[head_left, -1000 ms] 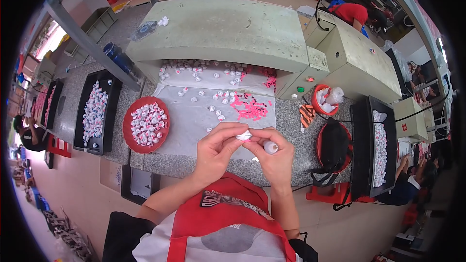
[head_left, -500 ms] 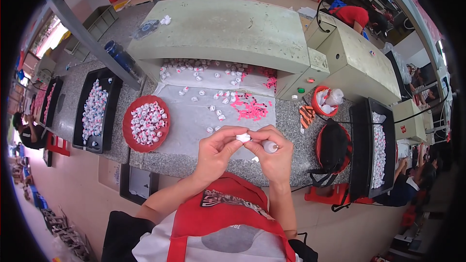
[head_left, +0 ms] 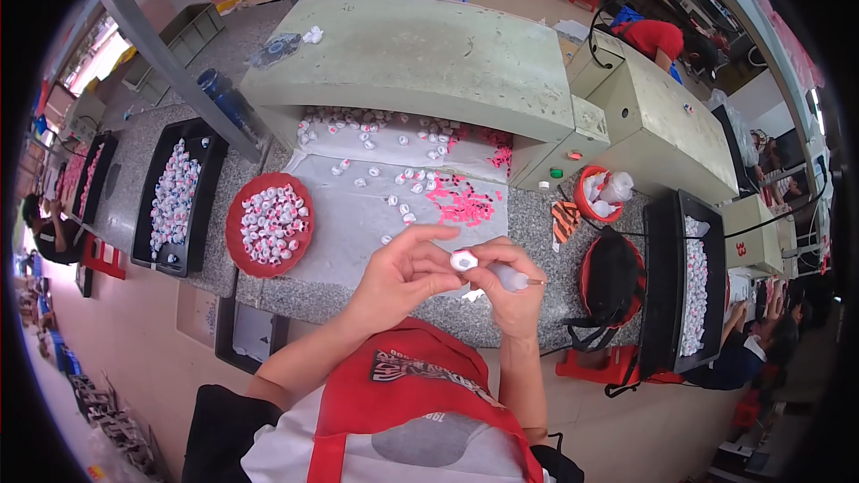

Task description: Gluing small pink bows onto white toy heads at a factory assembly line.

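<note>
Both hands sit much as they did a moment ago, just over the near edge of the desk (head_left: 376, 300), the left hand (head_left: 398, 273) still pinching a small white cap (head_left: 463, 260) in its fingertips, the right hand (head_left: 510, 282) closed round a thin pen-like tool (head_left: 514, 279) touching it, the red bowl (head_left: 234, 231) off to the left.

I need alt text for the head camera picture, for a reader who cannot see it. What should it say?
Seen from above, a person's left hand pinches a small white piece while the right hand holds a thin tool against it, over a speckled stone table. A red bowl and black trays hold many similar pieces.
</note>
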Motion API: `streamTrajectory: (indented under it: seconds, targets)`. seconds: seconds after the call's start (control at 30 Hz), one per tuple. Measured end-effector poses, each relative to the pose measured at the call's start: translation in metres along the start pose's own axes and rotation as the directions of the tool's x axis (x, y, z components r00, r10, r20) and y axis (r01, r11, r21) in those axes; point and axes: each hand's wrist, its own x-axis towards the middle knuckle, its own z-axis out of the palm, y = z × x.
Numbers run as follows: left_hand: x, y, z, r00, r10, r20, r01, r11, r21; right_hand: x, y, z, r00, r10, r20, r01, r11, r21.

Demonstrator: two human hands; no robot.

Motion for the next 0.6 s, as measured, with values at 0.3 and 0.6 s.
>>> streamTrajectory:
  seconds: [0.3, 0.6]
  targets:
    - [-0.001, -0.004, -0.015, 0.999, 0.047, -0.014, -0.045, 0.993, 0.105, 0.003, 0.019, 0.011, 0.953, 0.303, 0.02, -0.299, 0.925, 0.233]
    - [-0.001, -0.091, -0.232, 0.617, 0.44, -0.652, 0.378, 0.562, 0.736, -0.004, 0.103, 0.012, 0.805, 0.588, -0.082, -0.585, 0.809, 0.057]
